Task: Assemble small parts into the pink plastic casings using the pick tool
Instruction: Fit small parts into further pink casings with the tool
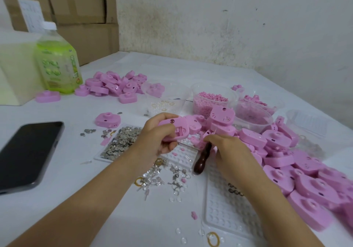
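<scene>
Centre frame: left hand [156,138] grips one open casing [172,127]; right hand [228,148] clasps the pick [202,159], wooden handle hanging down. Pile [114,84] upper left looks finished. Heap [286,162] at right probably waits, so plenty is left.

A whitewashed wall [238,21] fills the upper centre and right of the frame. Its plaster is rough and stained, with yellowish-brown blotches that thicken toward its lower edge, and a few small dark marks are scattered across its upper part. The table [47,224] runs from the bottom of the frame up to the foot of that wall. It has a white surface, slightly creased toward the far side. In the upper left, brown cardboard boxes [82,10] are stacked at the table's far end, and a white printed sheet [28,12] is stuck to one of them. The light is soft and even, casting only faint shadows.
</scene>
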